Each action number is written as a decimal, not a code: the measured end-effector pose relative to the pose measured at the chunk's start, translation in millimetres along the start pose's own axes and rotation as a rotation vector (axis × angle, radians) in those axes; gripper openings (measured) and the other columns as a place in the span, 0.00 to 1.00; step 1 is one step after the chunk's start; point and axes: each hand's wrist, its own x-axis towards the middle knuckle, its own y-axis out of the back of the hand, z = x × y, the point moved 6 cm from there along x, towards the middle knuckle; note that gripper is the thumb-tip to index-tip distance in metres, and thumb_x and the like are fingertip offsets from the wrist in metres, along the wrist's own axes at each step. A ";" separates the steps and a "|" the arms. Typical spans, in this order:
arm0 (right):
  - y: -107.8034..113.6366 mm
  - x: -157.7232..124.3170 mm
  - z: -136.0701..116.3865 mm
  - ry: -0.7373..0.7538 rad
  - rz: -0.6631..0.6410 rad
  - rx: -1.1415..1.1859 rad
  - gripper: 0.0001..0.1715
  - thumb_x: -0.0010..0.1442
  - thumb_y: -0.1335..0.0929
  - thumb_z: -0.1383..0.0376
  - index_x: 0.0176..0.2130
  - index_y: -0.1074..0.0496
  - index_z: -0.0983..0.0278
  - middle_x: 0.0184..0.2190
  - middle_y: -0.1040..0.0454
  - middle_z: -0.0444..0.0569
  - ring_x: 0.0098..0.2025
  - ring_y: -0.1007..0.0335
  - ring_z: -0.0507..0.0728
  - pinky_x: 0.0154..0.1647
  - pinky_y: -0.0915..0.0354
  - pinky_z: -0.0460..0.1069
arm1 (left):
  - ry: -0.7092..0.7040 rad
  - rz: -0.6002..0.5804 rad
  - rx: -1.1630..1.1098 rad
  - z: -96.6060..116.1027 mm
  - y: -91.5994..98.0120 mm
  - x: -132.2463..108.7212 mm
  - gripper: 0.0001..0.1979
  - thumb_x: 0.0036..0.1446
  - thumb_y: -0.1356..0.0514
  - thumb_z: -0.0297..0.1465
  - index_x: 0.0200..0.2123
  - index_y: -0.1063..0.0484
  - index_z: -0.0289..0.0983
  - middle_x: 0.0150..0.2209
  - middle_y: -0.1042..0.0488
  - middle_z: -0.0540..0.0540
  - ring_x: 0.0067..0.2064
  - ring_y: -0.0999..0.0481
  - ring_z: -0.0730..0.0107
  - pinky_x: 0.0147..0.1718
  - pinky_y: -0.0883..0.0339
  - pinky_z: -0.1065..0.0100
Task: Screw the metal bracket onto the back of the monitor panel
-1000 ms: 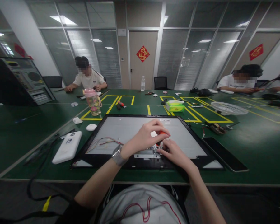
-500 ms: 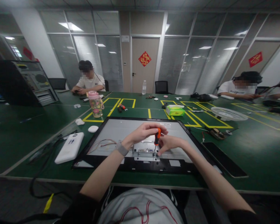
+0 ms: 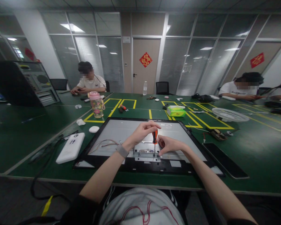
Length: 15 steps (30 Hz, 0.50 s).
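Note:
A screwdriver with an orange and black handle stands upright, its shaft pointing down at a metal bracket. My left hand is over it, with fingers closed around the top of the handle. Low on the right of the shaft is my right hand, its fingers curled and the thumb tip down at the bracket's right end; what it pinches is hidden. The bracket is on the grey back of a flat display panel with a black frame. Thin wires lie on the panel's left part.
Left of the panel are a white power bank, a white round object and a pink-lidded bottle. A black phone lies right. Behind are a green pack and a computer case. Other people sit across the table.
My left fingers have shifted slightly left and up on the screwdriver, whose handle now leans less to the right. My right fingers have drawn a little away from the shaft.

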 end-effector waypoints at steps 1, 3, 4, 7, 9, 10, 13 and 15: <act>0.1 -0.5 -0.7 -0.004 0.001 0.001 0.38 0.37 0.22 0.49 0.38 0.39 0.64 0.25 0.37 0.36 0.27 0.41 0.50 0.25 0.45 0.45 | 0.031 -0.007 -0.011 -0.7 0.2 -0.5 0.12 0.55 0.37 0.38 0.37 0.21 0.37 0.38 0.26 0.44 0.39 0.27 0.70 0.40 0.34 0.70; -0.4 -1.5 -2.2 -0.014 0.000 0.003 0.37 0.37 0.22 0.49 0.37 0.39 0.63 0.25 0.37 0.36 0.27 0.41 0.50 0.25 0.45 0.45 | 0.101 -0.044 -0.094 -2.6 -1.4 -1.9 0.14 0.57 0.40 0.38 0.42 0.22 0.35 0.37 0.25 0.42 0.39 0.26 0.68 0.42 0.34 0.67; -0.7 -2.0 -2.8 -0.020 0.000 0.005 0.37 0.37 0.22 0.49 0.37 0.40 0.63 0.25 0.37 0.36 0.27 0.41 0.50 0.25 0.45 0.45 | 0.124 -0.055 -0.135 -3.3 -2.1 -2.5 0.15 0.58 0.41 0.38 0.43 0.23 0.34 0.37 0.25 0.41 0.39 0.26 0.67 0.42 0.34 0.66; -0.8 -2.8 -4.4 -0.027 0.012 0.006 0.38 0.37 0.22 0.49 0.38 0.40 0.63 0.24 0.37 0.35 0.26 0.42 0.50 0.25 0.45 0.45 | 0.105 -0.035 -0.112 -3.3 -0.5 -2.9 0.15 0.57 0.40 0.39 0.40 0.23 0.33 0.36 0.25 0.42 0.37 0.27 0.69 0.40 0.34 0.68; -0.8 -3.1 -5.0 -0.024 0.014 -0.001 0.38 0.37 0.22 0.49 0.38 0.39 0.63 0.24 0.37 0.35 0.26 0.41 0.50 0.25 0.45 0.45 | 0.066 -0.021 -0.021 -3.1 1.1 -2.6 0.13 0.55 0.37 0.38 0.37 0.23 0.34 0.34 0.27 0.45 0.34 0.29 0.73 0.36 0.35 0.71; -1.0 -3.2 -5.2 -0.020 0.012 -0.004 0.38 0.38 0.22 0.49 0.39 0.39 0.63 0.24 0.37 0.35 0.26 0.41 0.50 0.25 0.45 0.45 | 0.052 -0.021 0.012 -3.1 1.3 -2.5 0.12 0.54 0.36 0.38 0.36 0.24 0.34 0.33 0.28 0.47 0.32 0.30 0.75 0.35 0.36 0.72; -1.4 -2.8 -4.6 -0.010 0.009 0.000 0.37 0.38 0.22 0.49 0.39 0.39 0.63 0.24 0.37 0.35 0.26 0.40 0.50 0.26 0.45 0.45 | 0.063 -0.024 -0.006 -4.4 0.5 -2.7 0.12 0.54 0.36 0.37 0.38 0.24 0.35 0.31 0.29 0.49 0.31 0.30 0.76 0.33 0.37 0.72; -1.4 -2.3 -3.6 -0.007 0.015 0.010 0.37 0.38 0.22 0.48 0.38 0.40 0.63 0.24 0.37 0.35 0.26 0.40 0.50 0.25 0.45 0.45 | 0.102 -0.035 -0.102 -5.5 -2.5 -3.2 0.14 0.55 0.37 0.38 0.40 0.25 0.35 0.32 0.27 0.47 0.34 0.28 0.73 0.36 0.35 0.71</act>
